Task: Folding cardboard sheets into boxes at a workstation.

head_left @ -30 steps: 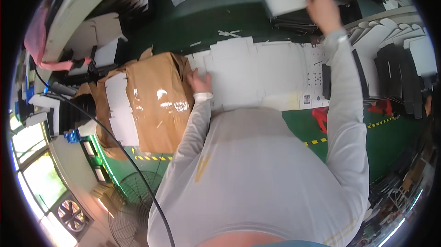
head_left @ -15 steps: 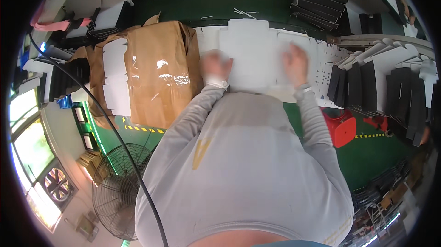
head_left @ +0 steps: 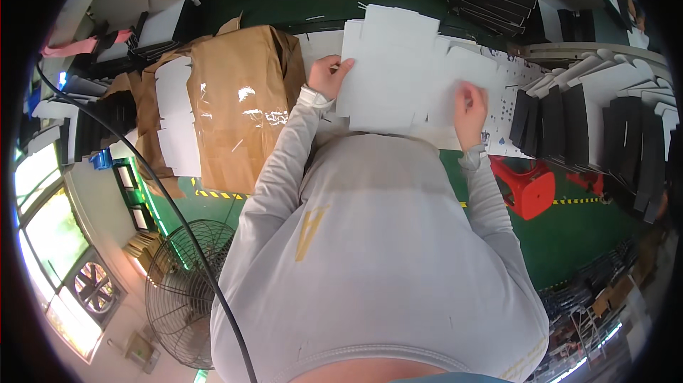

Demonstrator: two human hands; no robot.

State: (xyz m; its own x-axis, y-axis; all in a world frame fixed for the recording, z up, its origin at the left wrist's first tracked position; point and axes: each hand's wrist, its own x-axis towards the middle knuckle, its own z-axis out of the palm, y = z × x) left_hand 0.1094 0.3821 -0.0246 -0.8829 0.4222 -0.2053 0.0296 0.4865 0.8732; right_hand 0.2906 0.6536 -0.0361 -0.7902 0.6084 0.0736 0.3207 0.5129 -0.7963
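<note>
A brown paper bundle (head_left: 238, 112) stood at nearly nine o'clock from the flat white card sheet (head_left: 395, 70), which lay in front of the person. The sheet's main panel had its long axis from about half past six to half past twelve, its narrower stepped end pointing away. The left hand (head_left: 329, 77) had curled fingers, thumb at the sheet's nine-o'clock edge; the blurred right hand (head_left: 470, 110) was at its four o'clock. Whether either grip was closed on it could not be told.
</note>
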